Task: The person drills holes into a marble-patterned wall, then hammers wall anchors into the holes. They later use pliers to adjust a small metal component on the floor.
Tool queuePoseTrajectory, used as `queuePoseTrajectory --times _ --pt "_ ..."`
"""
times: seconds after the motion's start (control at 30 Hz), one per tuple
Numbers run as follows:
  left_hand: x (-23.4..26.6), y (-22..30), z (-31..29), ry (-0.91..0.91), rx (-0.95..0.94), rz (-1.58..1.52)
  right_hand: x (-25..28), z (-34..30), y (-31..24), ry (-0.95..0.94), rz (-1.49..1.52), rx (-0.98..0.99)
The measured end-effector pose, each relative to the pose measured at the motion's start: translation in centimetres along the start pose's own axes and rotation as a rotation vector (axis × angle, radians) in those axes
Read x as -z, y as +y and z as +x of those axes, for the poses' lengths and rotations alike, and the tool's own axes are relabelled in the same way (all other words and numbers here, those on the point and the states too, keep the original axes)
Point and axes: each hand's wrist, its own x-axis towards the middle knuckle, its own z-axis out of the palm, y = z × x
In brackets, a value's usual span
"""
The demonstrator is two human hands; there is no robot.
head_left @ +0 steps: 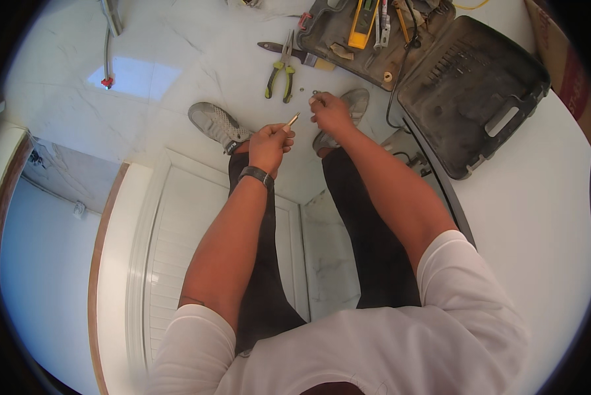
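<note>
over the pale floor [170, 36], left hand [268, 146] grips a slim brass-coloured piece [293, 120] between thumb and fingers. right hand [332, 113] near it, fingers curled; cannot tell if holding anything. pliers [280, 64] lie beyond.

- Slim pointed piece [294, 119]: smooth metal with a brassy shine.
- Pliers [286, 60]: bare grey metal at the nose; green and black handles, rubber or plastic by their look.
- Open tool case [434, 108]: black moulded plastic, matt and dusty.
- Yellow tool [363, 27]: smooth, plastic-looking body.
- Floor here in the room [170, 36]: pale, smooth, veined like marble, glossy enough to catch a bright reflection.
- Shoes [210, 124]: grey textured fabric, matt.
- Trousers [348, 224]: dull black cloth.
- T-shirt [368, 342]: white cloth, softly creased.
- Wristband [256, 174]: dark; leather or plastic, I cannot tell.
- Box [575, 72]: matt brown cardboard, by its look.
</note>
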Motion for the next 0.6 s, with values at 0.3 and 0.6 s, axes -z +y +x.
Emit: queuePoseTrajectory --times 0.3,0.6 --pt "1.4 0.9 -2.6 -0.184 -0.002 0.014 4.3 -5.9 -2.8 -0.468 0.193 -0.072" --pt "1.2 3.6 -4.0 -0.142 -0.229 -0.396 2.7 -9.8 -1.6 -0.267 0.384 -0.008"
